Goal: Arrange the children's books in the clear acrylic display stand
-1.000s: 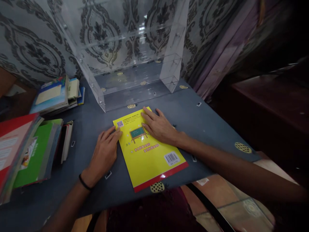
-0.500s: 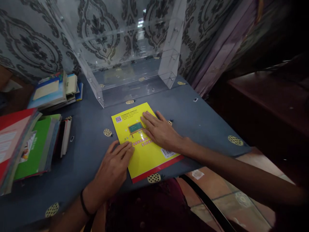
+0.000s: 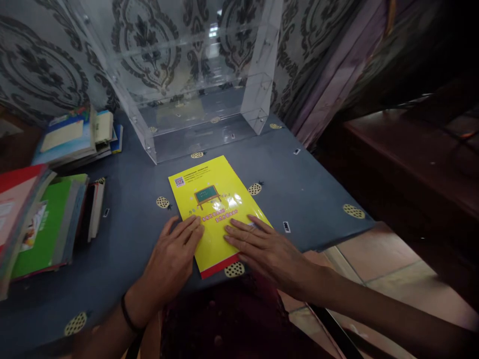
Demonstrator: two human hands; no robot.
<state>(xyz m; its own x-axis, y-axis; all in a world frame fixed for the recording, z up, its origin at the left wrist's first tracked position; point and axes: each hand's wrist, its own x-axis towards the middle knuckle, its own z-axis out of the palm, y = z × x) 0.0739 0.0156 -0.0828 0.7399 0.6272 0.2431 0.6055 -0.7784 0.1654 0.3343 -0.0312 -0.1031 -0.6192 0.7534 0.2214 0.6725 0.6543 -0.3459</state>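
A yellow book point(image 3: 209, 199) with a red strip along its near edge lies flat on the table in front of me. Its upward side carries a QR code, a small chalkboard picture and pink lettering. My left hand point(image 3: 174, 254) rests with outstretched fingers on the book's left edge. Across the lower right part of the cover lies my right hand point(image 3: 265, 249), flat with its fingers extended, hiding the barcode area and the near right corner.
A clear acrylic shelf point(image 3: 254, 104) stands behind the book. To the left are a pile of books point(image 3: 71, 139) and a nearer group with a green book point(image 3: 48, 224) and a red one point(image 3: 18, 199). The blue pineapple-patterned table point(image 3: 314, 199) ends at the right above a tiled floor point(image 3: 377, 249).
My right hand has slid down the cover towards me, uncovering the chalkboard and lettering and covering the barcode. My left hand stays at the left edge. The view has shifted slightly.
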